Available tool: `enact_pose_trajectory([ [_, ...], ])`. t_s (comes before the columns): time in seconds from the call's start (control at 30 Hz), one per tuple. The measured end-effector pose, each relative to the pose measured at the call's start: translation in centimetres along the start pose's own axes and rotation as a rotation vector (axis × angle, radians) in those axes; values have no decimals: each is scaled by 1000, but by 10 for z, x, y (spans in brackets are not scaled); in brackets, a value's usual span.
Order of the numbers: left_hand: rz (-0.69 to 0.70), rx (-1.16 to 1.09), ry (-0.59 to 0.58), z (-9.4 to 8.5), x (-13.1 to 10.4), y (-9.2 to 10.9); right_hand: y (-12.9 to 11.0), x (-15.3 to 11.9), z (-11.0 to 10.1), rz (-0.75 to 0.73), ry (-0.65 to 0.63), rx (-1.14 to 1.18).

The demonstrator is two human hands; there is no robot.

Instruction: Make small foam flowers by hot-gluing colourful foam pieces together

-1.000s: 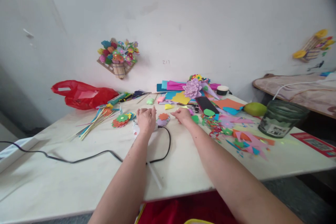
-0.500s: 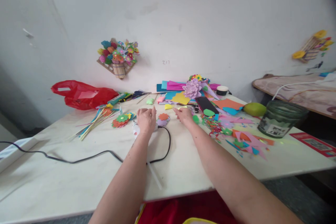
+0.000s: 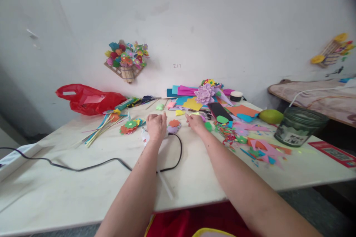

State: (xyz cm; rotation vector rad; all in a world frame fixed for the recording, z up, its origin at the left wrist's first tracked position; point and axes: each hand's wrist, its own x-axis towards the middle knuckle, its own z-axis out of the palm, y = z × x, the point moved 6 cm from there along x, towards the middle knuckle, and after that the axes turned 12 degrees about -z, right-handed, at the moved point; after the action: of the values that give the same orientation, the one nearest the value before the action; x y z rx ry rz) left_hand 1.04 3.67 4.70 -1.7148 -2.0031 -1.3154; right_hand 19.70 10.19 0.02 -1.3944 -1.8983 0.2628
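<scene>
Tabletop [image 3: 83, 196]: near edge runs under both forearms, back edge meets the wall [image 3: 178, 26]. Most open room is front left, crossed by a black cord [image 3: 79, 170]; small gap front centre, past a translucent stick [image 3: 166, 185]. Right side tight: paper scraps [image 3: 268, 146], glass jar [image 3: 300, 127] near the right edge. Flower [image 3: 174, 123] lies flat between the hands, just beside the left: orange scalloped layer over a wider lavender one. Left hand [image 3: 157, 127] curled over a white patterned item [image 3: 144, 135]; can't tell its grip. Right hand [image 3: 196, 123] has fingertips bunched, can't tell if pinching anything.
</scene>
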Motion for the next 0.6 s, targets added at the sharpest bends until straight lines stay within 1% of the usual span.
enact_pose_trajectory([
  [0.27,-6,-17,-2,1,0,-1,4,2,8,-18,12,-38],
  [0.43,1,-15,6,0,0,0,-3,-1,3,-48,-32,-136],
  [0.6,-2,-23,6,0,0,0,-5,-4,5,-72,-60,-200],
])
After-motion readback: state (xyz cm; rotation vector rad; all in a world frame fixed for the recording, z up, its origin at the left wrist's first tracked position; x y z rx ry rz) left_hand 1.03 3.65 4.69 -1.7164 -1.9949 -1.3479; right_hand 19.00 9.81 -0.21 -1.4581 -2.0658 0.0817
